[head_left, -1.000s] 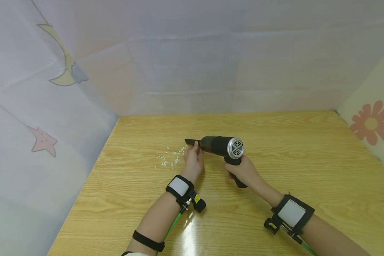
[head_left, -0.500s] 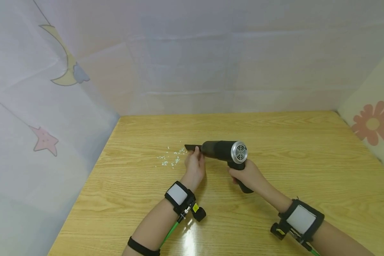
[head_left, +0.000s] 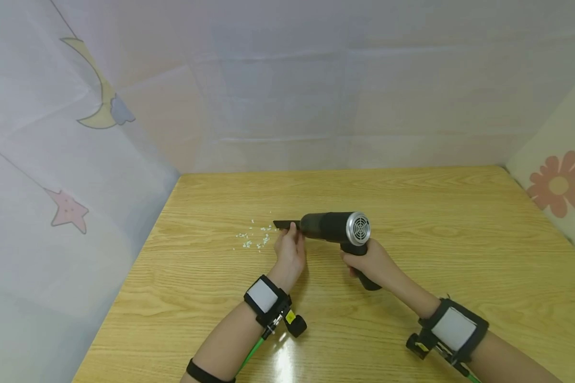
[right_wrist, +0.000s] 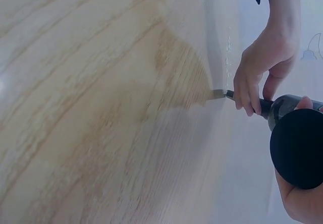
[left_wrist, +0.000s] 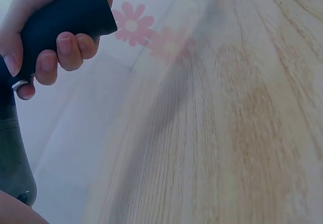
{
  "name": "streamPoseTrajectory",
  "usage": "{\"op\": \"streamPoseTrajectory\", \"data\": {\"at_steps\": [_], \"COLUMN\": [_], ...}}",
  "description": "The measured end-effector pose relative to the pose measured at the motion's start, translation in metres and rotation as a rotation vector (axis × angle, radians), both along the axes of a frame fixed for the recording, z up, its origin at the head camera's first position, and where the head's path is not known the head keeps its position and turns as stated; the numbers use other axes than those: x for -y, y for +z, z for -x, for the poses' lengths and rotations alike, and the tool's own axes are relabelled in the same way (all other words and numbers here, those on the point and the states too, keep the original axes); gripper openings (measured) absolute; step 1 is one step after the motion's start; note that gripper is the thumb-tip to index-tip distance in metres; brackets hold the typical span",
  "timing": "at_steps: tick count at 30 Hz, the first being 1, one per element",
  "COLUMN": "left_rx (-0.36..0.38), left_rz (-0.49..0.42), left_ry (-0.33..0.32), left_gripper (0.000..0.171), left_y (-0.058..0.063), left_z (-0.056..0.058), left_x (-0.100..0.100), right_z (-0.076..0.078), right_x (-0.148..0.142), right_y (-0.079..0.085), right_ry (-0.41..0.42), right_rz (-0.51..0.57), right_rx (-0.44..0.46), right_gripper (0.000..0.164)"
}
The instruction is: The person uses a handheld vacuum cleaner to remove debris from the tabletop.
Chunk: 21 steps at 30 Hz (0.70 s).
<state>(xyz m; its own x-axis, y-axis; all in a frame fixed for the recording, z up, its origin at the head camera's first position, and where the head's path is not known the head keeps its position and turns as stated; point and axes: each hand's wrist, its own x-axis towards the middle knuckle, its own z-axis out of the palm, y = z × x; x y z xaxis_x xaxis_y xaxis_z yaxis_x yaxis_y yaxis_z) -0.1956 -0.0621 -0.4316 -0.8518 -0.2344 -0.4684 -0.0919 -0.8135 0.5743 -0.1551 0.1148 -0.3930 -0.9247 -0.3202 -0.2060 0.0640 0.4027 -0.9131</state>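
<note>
A black handheld vacuum cleaner (head_left: 327, 227) with a silver vent at its back end is held over the table, its flat crevice nozzle (head_left: 284, 224) pointing left. My right hand (head_left: 371, 261) grips the handle; the left wrist view shows its fingers (left_wrist: 66, 45) curled round that handle. Thumb and fingers of my left hand (head_left: 289, 252) pinch the nozzle near where it joins the body. The nozzle tip is at the right edge of a scatter of small white bits (head_left: 247, 244). In the right wrist view, the tip comes down close over the tabletop beside these bits.
The wood-grain table (head_left: 211, 330) stretches out on all sides of the hands. Pale cloth hangs (head_left: 278, 106) rise behind it and along the sides. Each wrist wears a strapped camera (head_left: 297, 325) with a green cable.
Both hands have brought the vacuum cleaner a little nearer to me, and its nozzle has levelled out and edged left toward the white bits. The bits look unmoved.
</note>
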Motion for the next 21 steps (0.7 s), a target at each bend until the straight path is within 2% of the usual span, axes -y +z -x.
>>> {"op": "streamPoseTrajectory", "data": {"at_steps": [7,10,14,21], "left_rx": [0.008,0.019,0.02,0.026], "left_rz": [-0.011,-0.019,-0.021,-0.011], "left_ry": [-0.004,-0.002,-0.001,0.006], "left_gripper": [0.057,0.06,0.067,0.068], "left_y": [0.0027,0.0037,0.0034,0.0014], "left_z": [-0.0077,-0.0102,-0.0103,-0.0109], "left_x": [0.002,0.0033,0.0051,0.0078], "right_z": [-0.0021,-0.0031,-0.0035,-0.0031], "right_x": [-0.0001,-0.0002,0.0008,0.003], "right_y": [0.0021,0.0029,0.0021,0.0012], "right_ry": [0.025,0.032,0.033,0.03], "right_rz": [-0.008,0.0,0.016,0.003], "right_rx": [-0.012,-0.015,-0.005,0.011], "right_gripper": [0.02,0.019,0.017,0.019]}}
